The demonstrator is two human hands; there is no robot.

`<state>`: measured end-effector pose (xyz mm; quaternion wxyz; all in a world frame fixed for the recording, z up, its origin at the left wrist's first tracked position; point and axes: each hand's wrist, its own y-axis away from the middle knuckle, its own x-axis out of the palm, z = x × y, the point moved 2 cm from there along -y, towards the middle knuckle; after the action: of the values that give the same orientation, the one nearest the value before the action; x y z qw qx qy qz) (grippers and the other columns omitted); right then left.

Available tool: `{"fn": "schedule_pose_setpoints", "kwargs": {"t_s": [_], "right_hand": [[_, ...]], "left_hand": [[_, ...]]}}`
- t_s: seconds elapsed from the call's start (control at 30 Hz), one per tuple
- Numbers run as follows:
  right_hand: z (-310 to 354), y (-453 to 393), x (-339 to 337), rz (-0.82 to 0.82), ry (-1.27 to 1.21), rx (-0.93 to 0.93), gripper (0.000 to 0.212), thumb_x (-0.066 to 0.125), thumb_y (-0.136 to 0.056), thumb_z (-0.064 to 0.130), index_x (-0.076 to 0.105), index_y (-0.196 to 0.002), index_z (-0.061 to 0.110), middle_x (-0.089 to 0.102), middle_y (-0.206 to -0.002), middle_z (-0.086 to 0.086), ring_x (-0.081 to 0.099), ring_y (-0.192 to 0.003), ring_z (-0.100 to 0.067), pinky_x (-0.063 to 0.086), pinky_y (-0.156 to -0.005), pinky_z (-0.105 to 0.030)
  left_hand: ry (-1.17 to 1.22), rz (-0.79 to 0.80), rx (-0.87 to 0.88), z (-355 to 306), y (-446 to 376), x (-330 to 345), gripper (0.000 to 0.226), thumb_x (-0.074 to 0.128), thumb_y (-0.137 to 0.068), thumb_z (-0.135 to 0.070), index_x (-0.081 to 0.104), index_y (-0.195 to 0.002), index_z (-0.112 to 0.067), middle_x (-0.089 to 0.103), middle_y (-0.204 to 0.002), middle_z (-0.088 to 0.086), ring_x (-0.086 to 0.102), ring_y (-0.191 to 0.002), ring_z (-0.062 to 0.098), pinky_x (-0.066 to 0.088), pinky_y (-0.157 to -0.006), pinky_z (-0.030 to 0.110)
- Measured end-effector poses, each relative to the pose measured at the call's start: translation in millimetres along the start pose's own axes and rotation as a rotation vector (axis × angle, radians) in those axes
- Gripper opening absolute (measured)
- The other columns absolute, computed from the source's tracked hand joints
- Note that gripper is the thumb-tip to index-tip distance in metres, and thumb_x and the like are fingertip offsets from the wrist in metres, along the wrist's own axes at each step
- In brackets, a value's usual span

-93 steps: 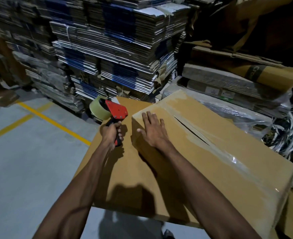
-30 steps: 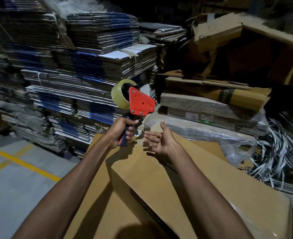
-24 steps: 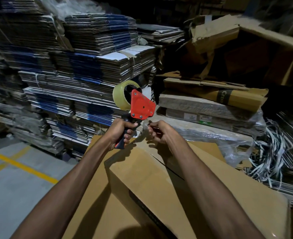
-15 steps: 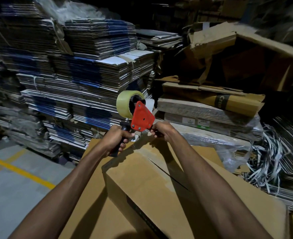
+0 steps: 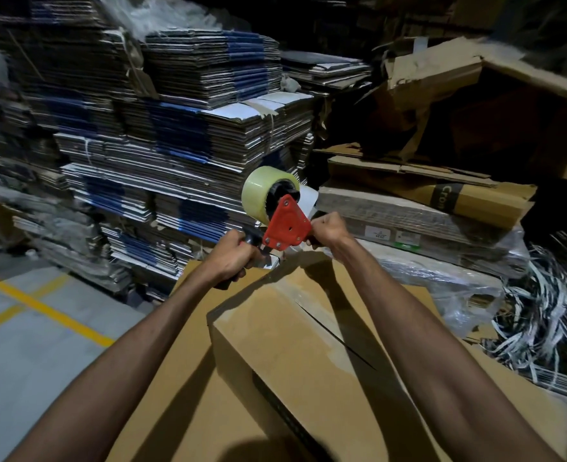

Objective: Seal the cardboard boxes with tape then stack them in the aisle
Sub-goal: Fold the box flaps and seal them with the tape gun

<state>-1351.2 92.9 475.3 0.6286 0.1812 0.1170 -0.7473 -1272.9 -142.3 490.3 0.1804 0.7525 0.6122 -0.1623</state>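
A brown cardboard box (image 5: 295, 348) lies tilted on a lower box (image 5: 175, 405), its top seam partly open with a dark slit. My left hand (image 5: 233, 258) grips the black handle of a red tape dispenser (image 5: 287, 226) carrying a roll of clear tape (image 5: 262, 190), held above the box's far corner. My right hand (image 5: 329, 230) is curled at the dispenser's front edge and pinches the tape end there; the tape itself is hardly visible.
Tall stacks of flattened cartons (image 5: 175, 145) stand behind. Wrapped flat cartons (image 5: 425, 235) and torn cardboard (image 5: 442, 81) pile up at right, with loose strapping (image 5: 542, 311). Grey floor with yellow lines (image 5: 42, 308) lies at left.
My right hand left the box top, rose and closed on the dispenser's front. The dispenser moved up and right over the box's far corner.
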Motion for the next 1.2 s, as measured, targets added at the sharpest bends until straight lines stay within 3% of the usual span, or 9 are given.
{"fn": "schedule_pose_setpoints", "kwargs": {"t_s": [0.13,0.27,0.4,0.57,0.63,0.73,0.83,0.97,1.2], "right_hand": [[17.4,-5.1,-1.1,-0.062,0.129,-0.117,0.041,0.057,-0.093,-0.007,0.067,-0.055,0.004,0.068,-0.064,-0.021,0.063,-0.053,-0.02,0.054,-0.049,-0.033],[34.6,-16.9,7.6,-0.061,0.187,-0.178,0.023,0.062,-0.095,-0.002,0.074,-0.077,-0.009,0.068,-0.067,-0.018,0.065,-0.058,-0.019,0.062,-0.059,-0.038],[37.5,-29.3,-2.5,-0.134,0.21,-0.171,0.018,0.077,-0.091,0.009,0.076,-0.079,-0.004,0.069,-0.066,-0.008,0.06,-0.051,-0.012,0.056,-0.052,-0.028],[14.6,-57.7,-43.0,-0.237,0.27,-0.089,0.021,0.085,-0.084,0.021,0.075,-0.085,0.003,0.075,-0.08,-0.014,0.074,-0.069,-0.023,0.064,-0.063,-0.042],[8.2,-62.2,-41.2,-0.239,0.302,-0.083,0.022,0.086,-0.084,0.02,0.075,-0.09,0.002,0.073,-0.081,-0.012,0.073,-0.07,-0.022,0.059,-0.052,-0.034],[-3.0,-62.9,-33.7,-0.19,0.328,-0.066,0.02,0.083,-0.088,0.021,0.075,-0.091,0.003,0.068,-0.073,-0.006,0.061,-0.056,-0.012,0.044,-0.044,-0.023],[-22.7,-63.5,-26.7,-0.169,0.318,-0.03,0.017,0.08,-0.091,0.02,0.075,-0.092,0.004,0.068,-0.075,-0.007,0.057,-0.055,-0.01,0.041,-0.046,-0.021],[-48.0,-67.5,-17.7,-0.169,0.329,-0.006,0.024,0.083,-0.088,0.023,0.077,-0.08,0.001,0.074,-0.076,-0.014,0.062,-0.06,-0.018,0.062,-0.066,-0.039],[-65.5,-77.5,-13.7,-0.164,0.298,-0.007,0.024,0.083,-0.088,0.019,0.075,-0.077,-0.002,0.075,-0.077,-0.015,0.071,-0.068,-0.025,0.064,-0.073,-0.049]], "left_hand": [[-0.004,-0.062,0.005,-1.0,1.7,-0.8,0.015,0.06,-0.093,-0.003,0.058,-0.087,-0.017,0.053,-0.07,0.009,0.045,-0.048,0.016,0.037,-0.042,0.029],[-0.014,-0.115,0.007,2.0,3.3,-8.0,0.007,0.06,-0.095,-0.005,0.06,-0.095,-0.013,0.055,-0.073,0.007,0.048,-0.051,0.016,0.04,-0.043,0.03],[-0.042,-0.144,-0.039,7.6,5.4,-20.0,0.005,0.061,-0.095,-0.007,0.062,-0.098,-0.004,0.052,-0.068,0.007,0.045,-0.048,0.015,0.038,-0.043,0.03],[-0.015,-0.125,-0.076,28.0,27.3,-22.1,0.017,0.067,-0.094,-0.006,0.058,-0.083,-0.016,0.049,-0.064,0.007,0.04,-0.043,0.013,0.033,-0.041,0.03],[-0.029,-0.121,-0.058,31.5,29.2,-16.6,0.011,0.066,-0.094,-0.007,0.061,-0.094,-0.016,0.051,-0.068,0.007,0.042,-0.046,0.012,0.034,-0.04,0.029],[-0.053,-0.113,-0.051,35.6,23.8,-9.9,0.022,0.066,-0.095,-0.007,0.061,-0.113,-0.018,0.054,-0.075,0.005,0.044,-0.053,0.012,0.034,-0.039,0.021],[-0.116,-0.114,-0.059,43.2,18.6,-4.3,0.014,0.068,-0.093,-0.01,0.063,-0.105,-0.013,0.058,-0.079,0.005,0.05,-0.06,0.014,0.039,-0.046,0.024],[-0.212,-0.101,-0.101,54.7,14.6,5.6,0.007,0.072,-0.089,-0.014,0.066,-0.09,-0.018,0.067,-0.084,0.006,0.062,-0.074,0.018,0.044,-0.061,0.029],[-0.253,-0.089,-0.132,57.0,8.5,14.9,0.009,0.074,-0.087,-0.015,0.066,-0.09,-0.014,0.069,-0.088,0.01,0.064,-0.08,0.025,0.042,-0.062,0.03]]}}
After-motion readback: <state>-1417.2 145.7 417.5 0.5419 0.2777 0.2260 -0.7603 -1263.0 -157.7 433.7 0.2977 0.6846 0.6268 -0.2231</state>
